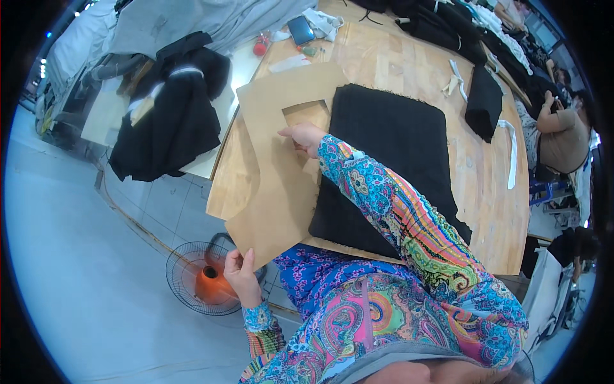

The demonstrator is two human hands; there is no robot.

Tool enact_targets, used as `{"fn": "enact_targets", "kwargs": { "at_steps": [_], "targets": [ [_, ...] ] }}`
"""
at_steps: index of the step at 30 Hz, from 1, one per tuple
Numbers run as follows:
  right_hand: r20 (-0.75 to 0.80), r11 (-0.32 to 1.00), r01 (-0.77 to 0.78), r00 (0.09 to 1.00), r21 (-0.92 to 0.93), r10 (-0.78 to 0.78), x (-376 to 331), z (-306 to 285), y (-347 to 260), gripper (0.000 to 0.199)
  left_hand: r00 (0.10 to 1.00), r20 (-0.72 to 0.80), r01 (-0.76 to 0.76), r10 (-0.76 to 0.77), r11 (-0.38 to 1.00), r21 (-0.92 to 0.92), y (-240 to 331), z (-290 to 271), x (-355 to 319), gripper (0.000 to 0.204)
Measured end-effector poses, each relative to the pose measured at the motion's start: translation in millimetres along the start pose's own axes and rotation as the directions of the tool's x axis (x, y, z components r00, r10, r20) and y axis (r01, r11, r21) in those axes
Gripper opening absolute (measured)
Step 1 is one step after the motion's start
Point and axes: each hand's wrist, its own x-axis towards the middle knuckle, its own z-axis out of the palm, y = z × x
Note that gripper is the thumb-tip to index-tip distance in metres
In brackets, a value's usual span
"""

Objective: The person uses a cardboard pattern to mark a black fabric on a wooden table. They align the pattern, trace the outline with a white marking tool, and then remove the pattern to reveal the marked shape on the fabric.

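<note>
A brown card pattern piece (pixel 276 192) with a squarish cutout near its far end lies over the table's left part, its near end jutting past the table edge. My left hand (pixel 243 276) pinches the near left corner, thumb on top. At the cutout's edge, my right hand (pixel 304 138) is closed on the card, index finger along its surface; some of its fingers are hidden. Right of the card lies a black fabric panel (pixel 390 160) with frayed edges, partly under my right forearm. A slice of the wooden table shows through the cutout.
The wooden table (pixel 377 54) also carries a blue box (pixel 300 30), a black fabric piece (pixel 484 102) and white strips (pixel 510 153). Black cloth (pixel 173 121) is heaped at left. An orange-centred fan (pixel 208 281) stands below. Another person (pixel 564 137) sits at far right.
</note>
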Motion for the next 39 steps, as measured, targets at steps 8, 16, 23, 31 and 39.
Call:
{"fn": "enact_targets", "kwargs": {
  "at_steps": [8, 16, 23, 31, 39],
  "targets": [
    [-0.061, 0.961, 0.144, 0.989, 0.237, -0.133, -15.9, 3.0, -31.8, 0.029, 0.954, 0.034, -0.3, 0.298, 0.948, 0.109, 23.3, 2.7, -15.7, 0.006],
    [-0.007, 0.859, 0.214, 0.971, 0.465, -0.239, -75.0, 2.2, -55.6, 0.021, 0.919, -0.002, -0.391, 0.394, 0.912, 0.122, 34.8, 2.0, -20.2, 0.006],
    [0.057, 0.831, 0.213, 0.958, 0.515, -0.281, -70.2, 5.8, -69.4, 0.021, 0.899, -0.049, -0.425, 0.435, 0.895, 0.136, 60.8, 5.6, -8.0, 0.006],
    [0.085, 0.717, 0.306, 0.888, 0.626, -0.452, -111.4, 24.6, -133.3, 0.026, 0.744, -0.07, -0.647, 0.664, 0.743, 0.169, 146.9, 9.2, -1.0, 0.006],
    [0.033, 0.518, 0.472, 0.716, 0.713, -0.697, -182.6, 5.6, -180.6, 0.034, 0.476, 0.163, -0.848, 0.864, 0.5, -0.172, 147.1, 27.6, -14.5, 0.021]
  ]
}}
